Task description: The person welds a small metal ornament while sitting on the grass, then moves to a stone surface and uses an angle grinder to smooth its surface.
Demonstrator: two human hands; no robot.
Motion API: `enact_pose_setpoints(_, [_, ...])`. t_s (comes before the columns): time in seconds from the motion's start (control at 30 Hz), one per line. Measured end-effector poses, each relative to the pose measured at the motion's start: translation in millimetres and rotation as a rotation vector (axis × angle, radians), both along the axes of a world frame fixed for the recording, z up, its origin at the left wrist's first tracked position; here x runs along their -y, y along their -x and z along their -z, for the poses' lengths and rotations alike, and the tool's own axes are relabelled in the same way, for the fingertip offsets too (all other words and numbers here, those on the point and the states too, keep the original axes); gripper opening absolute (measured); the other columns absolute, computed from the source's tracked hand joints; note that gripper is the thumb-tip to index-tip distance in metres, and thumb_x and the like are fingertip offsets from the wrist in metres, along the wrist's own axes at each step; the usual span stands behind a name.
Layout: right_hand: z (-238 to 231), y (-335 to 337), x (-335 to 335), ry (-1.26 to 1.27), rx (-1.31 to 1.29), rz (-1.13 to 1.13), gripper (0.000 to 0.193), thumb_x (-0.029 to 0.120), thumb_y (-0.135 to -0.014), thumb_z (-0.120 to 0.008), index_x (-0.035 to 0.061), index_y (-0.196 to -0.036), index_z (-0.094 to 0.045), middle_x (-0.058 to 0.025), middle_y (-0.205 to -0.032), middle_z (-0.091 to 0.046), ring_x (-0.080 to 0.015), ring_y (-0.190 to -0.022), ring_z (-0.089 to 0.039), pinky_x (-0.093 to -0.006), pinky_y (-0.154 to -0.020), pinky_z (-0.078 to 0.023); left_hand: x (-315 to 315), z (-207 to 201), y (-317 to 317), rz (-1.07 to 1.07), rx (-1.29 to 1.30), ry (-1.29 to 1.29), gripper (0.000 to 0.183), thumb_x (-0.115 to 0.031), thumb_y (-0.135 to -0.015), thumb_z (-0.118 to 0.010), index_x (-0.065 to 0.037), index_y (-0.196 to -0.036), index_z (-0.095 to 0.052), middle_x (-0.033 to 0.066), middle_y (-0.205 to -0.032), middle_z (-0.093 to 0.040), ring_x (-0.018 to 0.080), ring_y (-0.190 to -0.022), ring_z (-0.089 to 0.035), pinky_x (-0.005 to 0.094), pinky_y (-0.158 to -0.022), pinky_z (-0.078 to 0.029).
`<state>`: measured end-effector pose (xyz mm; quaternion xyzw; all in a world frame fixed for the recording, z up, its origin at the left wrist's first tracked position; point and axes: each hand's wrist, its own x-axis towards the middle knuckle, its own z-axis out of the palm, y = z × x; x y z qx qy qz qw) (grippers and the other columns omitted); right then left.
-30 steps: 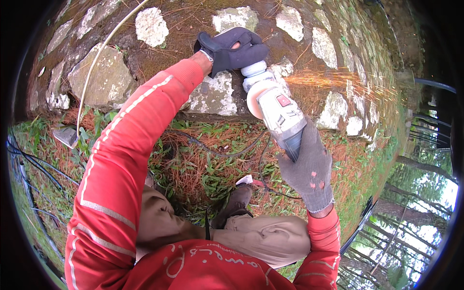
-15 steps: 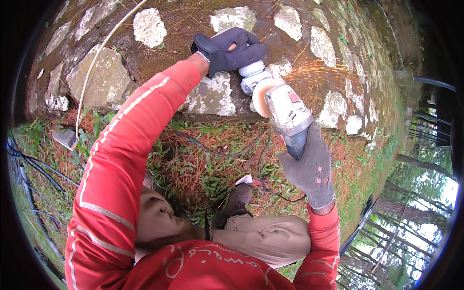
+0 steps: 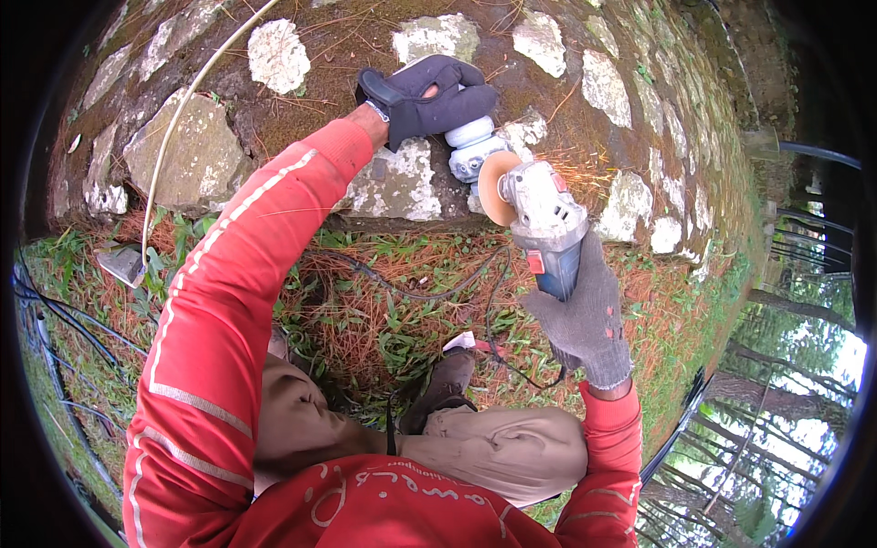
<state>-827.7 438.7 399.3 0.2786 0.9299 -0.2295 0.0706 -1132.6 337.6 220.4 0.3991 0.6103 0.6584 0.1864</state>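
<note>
My left hand [image 3: 440, 99], in a dark padded glove, is closed over the top of a pale grey-white metal fitting [image 3: 472, 157] that rests on the stone wall. The fitting's upper end is hidden under the glove. In a grey knit glove with red spots, my right hand [image 3: 589, 315] grips the blue body of an angle grinder [image 3: 546, 219]. The grinder's tan disc [image 3: 494, 188] stands on edge against the fitting's right side. Orange sparks [image 3: 585, 172] fly off to the right across the stones. Whether the disc touches at its hidden far side cannot be seen.
Mossy masonry with large pale stones [image 3: 190, 151] spans the top. A cream hose [image 3: 170, 128] runs down the left to a grey metal piece [image 3: 123, 265]. A dark cord [image 3: 411, 294] lies in grass and pine needles near my boot [image 3: 448, 384]. Black pipes lie far left.
The grinder has tilted more upright and shifted slightly, showing its red switch. The spark stream is shorter and fainter. My left hand and the fitting appear slightly further left.
</note>
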Motion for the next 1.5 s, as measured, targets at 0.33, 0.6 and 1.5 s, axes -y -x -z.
enact_pose_setpoints(0.33, [-7.4,2.1,12.3,-0.101,-0.003,-0.046,0.078,0.012,-0.076,-0.084,0.0005,-0.147,-0.054,-0.0291,-0.121,-0.074,-0.0523,-0.113,-0.073,-0.0523,-0.095,-0.059,-5.8,-7.4,6.5,0.120,0.008,0.176,0.051,-0.041,-0.104,-0.080,0.004,-0.127,-0.074,0.0071,-0.106,-0.082,0.0103,-0.097,-0.074,0.0300,-0.083,-0.062])
enact_pose_setpoints(0.6, [-6.7,6.0,16.1,-0.101,-0.062,-0.046,0.072,0.013,-0.076,-0.083,0.0013,-0.142,-0.056,-0.0279,-0.116,-0.075,-0.0508,-0.108,-0.074,-0.0525,-0.093,-0.059,-0.9,-11.3,5.6,0.116,-0.090,0.221,0.051,-0.044,-0.103,-0.079,0.004,-0.121,-0.077,0.0082,-0.103,-0.082,0.0110,-0.094,-0.074,0.0326,-0.082,-0.062])
enact_pose_setpoints(1.5, [-7.8,5.3,16.4,-0.125,-0.048,-0.002,0.073,0.014,-0.076,-0.085,0.0003,-0.140,-0.055,-0.0275,-0.113,-0.076,-0.0510,-0.105,-0.076,-0.0530,-0.087,-0.060,7.6,-13.3,19.1,0.250,-0.383,0.201,0.033,-0.031,-0.111,-0.069,-0.025,-0.143,-0.074,0.0101,-0.148,-0.066,0.0262,-0.133,-0.066,0.0386,-0.112,-0.056])
